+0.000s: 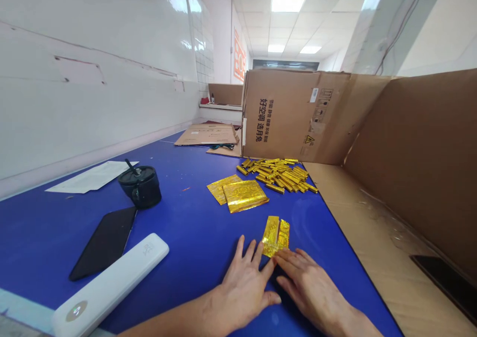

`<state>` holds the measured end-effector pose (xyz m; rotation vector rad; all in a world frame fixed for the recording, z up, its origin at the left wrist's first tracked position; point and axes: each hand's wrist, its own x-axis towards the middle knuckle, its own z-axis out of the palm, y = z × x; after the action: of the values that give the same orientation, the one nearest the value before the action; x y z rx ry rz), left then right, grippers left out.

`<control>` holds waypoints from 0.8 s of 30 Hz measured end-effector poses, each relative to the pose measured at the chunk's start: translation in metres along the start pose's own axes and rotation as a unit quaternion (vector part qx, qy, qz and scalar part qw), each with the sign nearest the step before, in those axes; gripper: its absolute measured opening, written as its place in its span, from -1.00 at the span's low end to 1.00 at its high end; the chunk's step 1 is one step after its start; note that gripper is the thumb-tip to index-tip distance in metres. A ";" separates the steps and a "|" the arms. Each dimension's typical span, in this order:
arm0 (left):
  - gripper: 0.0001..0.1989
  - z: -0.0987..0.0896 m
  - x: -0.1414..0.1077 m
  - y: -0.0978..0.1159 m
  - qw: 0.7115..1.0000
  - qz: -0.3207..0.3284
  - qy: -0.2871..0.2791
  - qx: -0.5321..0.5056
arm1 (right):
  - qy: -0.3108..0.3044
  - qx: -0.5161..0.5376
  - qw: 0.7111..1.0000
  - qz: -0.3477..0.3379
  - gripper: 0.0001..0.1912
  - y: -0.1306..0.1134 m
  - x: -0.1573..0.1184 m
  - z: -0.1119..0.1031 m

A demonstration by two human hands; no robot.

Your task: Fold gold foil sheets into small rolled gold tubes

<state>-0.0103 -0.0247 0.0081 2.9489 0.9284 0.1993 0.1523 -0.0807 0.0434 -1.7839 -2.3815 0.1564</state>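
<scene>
A small sheet of gold foil paper (271, 230) lies on the blue tabletop just ahead of my hands. Its right part (283, 233) is separated from the left by a narrow gap or fold. My left hand (246, 280) rests palm down with fingers spread, the fingertips at the sheet's lower left edge. My right hand (309, 280) lies beside it, fingers stretched out together over the sheet's near edge. Farther back are flat gold foil sheets (245, 196) in an overlapping stack, and behind them a heap of rolled gold foil tubes (285, 175).
On the left are a black lidded mug (140, 187), a dark phone (104, 243), a long white device (112, 285) and white paper (89, 177). A large cardboard box (294, 118) stands behind the tubes, with cardboard (421, 168) along the right. Flat cardboard (206, 134) lies at the back.
</scene>
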 end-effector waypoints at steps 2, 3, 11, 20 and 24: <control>-0.36 0.001 -0.001 0.001 1.000 0.000 0.005 -0.001 | -0.032 0.007 0.999 0.001 -0.55 0.000 -0.003 0.007; -0.35 0.001 -0.001 0.001 1.000 -0.002 0.009 -0.003 | -0.041 0.005 0.999 -0.001 -0.50 0.002 -0.005 0.011; -0.26 -0.001 -0.001 -0.003 1.000 -0.007 -0.002 -0.024 | -0.028 -0.018 0.999 -0.012 -0.46 0.013 -0.013 0.025; -0.49 -0.018 0.011 -0.046 0.998 0.064 -0.021 -0.013 | 0.015 -0.052 0.993 -0.103 -0.28 -0.010 0.001 0.051; -0.52 -0.015 0.013 -0.042 0.998 0.062 -0.011 0.007 | 0.071 -0.093 0.982 -0.146 -0.24 -0.002 0.001 0.065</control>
<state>-0.0261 0.0172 0.0207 3.0171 0.7491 0.1652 0.1376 -0.0798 -0.0202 -1.4326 -2.5866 -0.2290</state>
